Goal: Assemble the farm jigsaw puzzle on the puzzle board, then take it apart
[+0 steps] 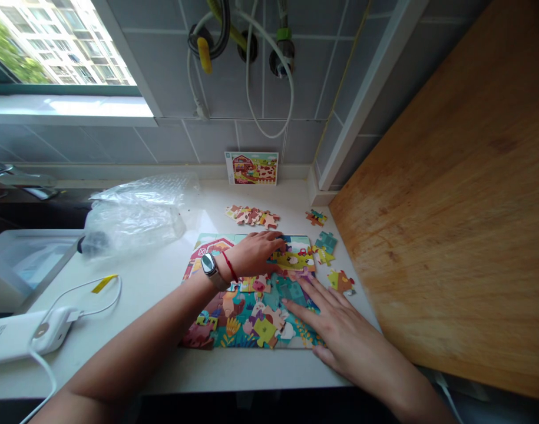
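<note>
Head view looks down on a farmyard jigsaw puzzle (pixel 234 325) lying on a white tabletop (pixel 251 372) below a tiled wall. The left hand (pixel 251 254), with a wristwatch (pixel 210 265) and a red string bracelet (pixel 230 266) at its wrist, is laid flat across the upper part of the puzzle, fingers narrowly together. The right hand (pixel 333 321) is held wide, fingers spread over the lower right of the puzzle. No piece is seen gripped by either hand, though whether one lies under the left fingertips cannot be told.

The top edge and lower left appear assembled, while pieces sit unfitted across the middle. Loose teal pieces (pixel 326 241) lie at about 2 o'clock from the puzzle, and a cluster of pink-and-white pieces (pixel 251 216) at 12 o'clock, below a picture card (pixel 251 168) propped against the wall. A plastic bag (pixel 134 218) lies at 10 o'clock, a power bank (pixel 26 335) at 9 o'clock, and a wooden board (pixel 432 194) at 3 o'clock.

The step in hand is judged to be the fitting of the middle pieces; the next move seems to call for a loose piece to be lifted by the fingertips and matched against the card.
</note>
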Motion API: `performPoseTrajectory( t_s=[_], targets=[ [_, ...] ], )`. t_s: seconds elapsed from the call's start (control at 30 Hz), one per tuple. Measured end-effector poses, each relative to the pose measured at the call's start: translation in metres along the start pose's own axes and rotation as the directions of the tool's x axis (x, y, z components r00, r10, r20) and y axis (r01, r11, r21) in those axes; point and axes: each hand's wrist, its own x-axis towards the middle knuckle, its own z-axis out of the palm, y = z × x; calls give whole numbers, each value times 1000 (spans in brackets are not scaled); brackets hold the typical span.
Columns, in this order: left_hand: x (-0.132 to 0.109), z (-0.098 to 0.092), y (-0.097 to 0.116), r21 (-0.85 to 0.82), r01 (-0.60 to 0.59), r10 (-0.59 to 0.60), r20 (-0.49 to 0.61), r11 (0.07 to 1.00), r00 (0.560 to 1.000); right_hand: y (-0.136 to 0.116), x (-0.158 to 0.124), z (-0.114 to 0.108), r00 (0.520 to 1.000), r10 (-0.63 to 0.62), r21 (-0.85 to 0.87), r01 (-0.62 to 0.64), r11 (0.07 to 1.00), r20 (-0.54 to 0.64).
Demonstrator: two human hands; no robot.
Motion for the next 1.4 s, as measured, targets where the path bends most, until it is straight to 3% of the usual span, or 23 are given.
performPoseTrajectory(
  t_s=[0.27, 0.6, 0.8, 1.1, 1.23, 1.4],
  targets=[
    [1, 0, 1, -2, 4, -4, -16, 1000, 1000, 1, 0, -1, 999, -17, 10, 18, 1000, -31],
    [1, 1, -3, -9, -7, 7, -51, 1000, 999, 1, 2, -4, 999, 23, 15, -23, 1000, 28],
    [1, 1, -4, -7, -15, 15, -69, 1000, 997, -2, 5, -13, 991, 55, 25, -59, 998, 125],
    [1, 0, -3, -3, 15, -15, -43, 1000, 999, -2, 5, -17, 982, 84, 11, -87, 996, 172],
    [2, -1, 0, -11, -17, 16, -91, 1000, 996, -2, 5, -15, 990, 80, 8, -82, 997, 116],
    [1, -9, 9, -10, -53, 51, -157, 999, 986, 7, 10, -6, 993, 56, -23, -59, 998, -108]
  ],
)
